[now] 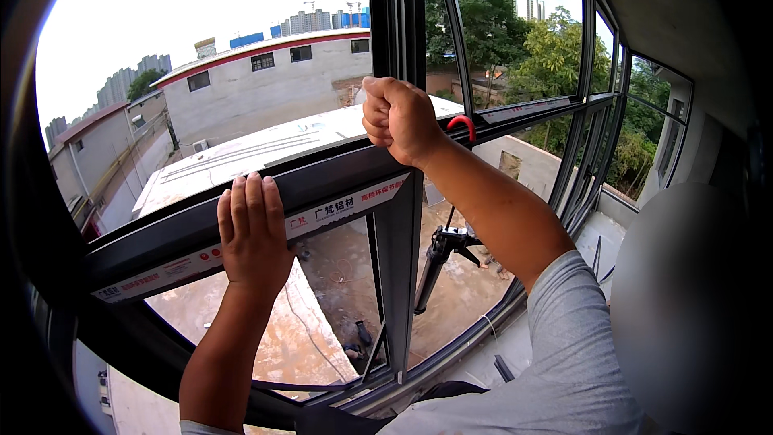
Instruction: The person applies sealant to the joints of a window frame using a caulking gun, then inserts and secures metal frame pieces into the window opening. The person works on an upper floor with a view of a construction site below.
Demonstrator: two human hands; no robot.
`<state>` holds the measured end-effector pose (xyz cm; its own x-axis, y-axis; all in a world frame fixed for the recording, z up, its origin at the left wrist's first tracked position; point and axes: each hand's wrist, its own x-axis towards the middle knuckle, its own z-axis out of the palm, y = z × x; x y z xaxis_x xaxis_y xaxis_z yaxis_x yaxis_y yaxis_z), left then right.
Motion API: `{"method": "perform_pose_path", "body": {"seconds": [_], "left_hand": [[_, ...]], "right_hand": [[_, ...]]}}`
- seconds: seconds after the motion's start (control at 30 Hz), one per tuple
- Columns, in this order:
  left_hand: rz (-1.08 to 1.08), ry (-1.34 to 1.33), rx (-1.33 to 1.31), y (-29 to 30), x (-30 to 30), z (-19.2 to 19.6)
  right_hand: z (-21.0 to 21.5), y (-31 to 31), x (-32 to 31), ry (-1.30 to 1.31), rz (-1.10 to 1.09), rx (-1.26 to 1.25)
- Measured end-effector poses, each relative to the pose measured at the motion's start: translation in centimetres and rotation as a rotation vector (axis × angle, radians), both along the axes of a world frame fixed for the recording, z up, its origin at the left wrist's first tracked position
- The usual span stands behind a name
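A dark metal window frame stands before me, with a thick crossbar [338, 181] running from lower left to upper right. My left hand [256, 229] lies flat against the crossbar, its fingers stretched upward and their tips at the top edge. Higher and to the right, my right hand [398, 119] is closed in a fist in front of the upright post [396, 16], just above the crossbar. Anything inside that fist is hidden. A printed white strip [173, 271] runs along the crossbar under my left hand.
A black caulking gun [439, 262] hangs beside the post, below a red hook [461, 122] on the rail. More window frames [581, 113] continue to the right. A light ledge [515, 346] holds loose pieces. Outside lie a white roof [241, 157], a grey building [241, 84] and trees.
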<state>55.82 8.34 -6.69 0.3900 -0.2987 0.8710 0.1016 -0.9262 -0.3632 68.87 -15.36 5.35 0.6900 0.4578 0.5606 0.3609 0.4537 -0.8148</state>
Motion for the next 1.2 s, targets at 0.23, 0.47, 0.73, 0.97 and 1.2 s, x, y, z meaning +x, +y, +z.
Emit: {"method": "perform_pose_path", "body": {"seconds": [0.23, 0.47, 0.73, 0.97, 1.2], "left_hand": [[-0.036, 0.012, -0.002, -0.4, -0.2, 0.3], [0.027, 0.012, 0.01, 0.8, -0.4, 0.2], [0.014, -0.039, 0.068, 0.3, 0.4, 0.3], [0.033, -0.026, 0.053, 1.5, -0.3, 0.2], [-0.008, -0.024, 0.053, 0.4, 0.3, 0.7]], "right_hand": [[-1.5, 0.3, 1.6, -0.189, -0.042, -0.008], [0.0, 1.9, -2.6, -0.256, 0.134, 0.103], [-1.0, 2.9, 0.1, -0.076, 0.073, -0.067], [2.3, 1.5, -3.5, -0.227, 0.23, 0.103], [-0.8, 3.4, 0.3, -0.05, 0.106, -0.09]]}}
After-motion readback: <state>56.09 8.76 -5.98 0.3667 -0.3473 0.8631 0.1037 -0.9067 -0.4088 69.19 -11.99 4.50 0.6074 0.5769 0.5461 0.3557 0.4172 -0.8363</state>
